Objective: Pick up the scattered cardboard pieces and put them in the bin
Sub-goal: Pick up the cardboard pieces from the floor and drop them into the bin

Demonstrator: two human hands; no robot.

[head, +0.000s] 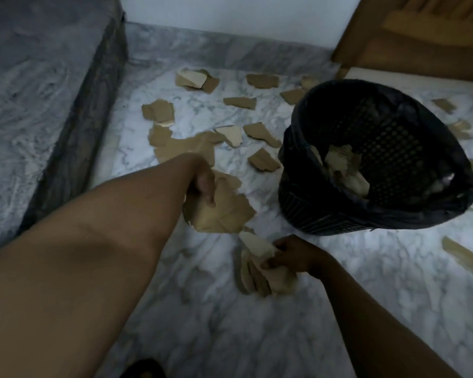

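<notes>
Torn brown cardboard pieces lie scattered over the marble floor. My left hand grips a large crumpled cardboard piece just above the floor, left of the bin. My right hand is closed on a bunch of smaller cardboard pieces below the bin. The black mesh bin with a dark liner stands at right, tilted toward me, with some cardboard inside.
A raised marble step or ledge runs along the left. A wooden door or furniture piece stands at the back right. More cardboard scraps lie right of the bin. A white wall is behind.
</notes>
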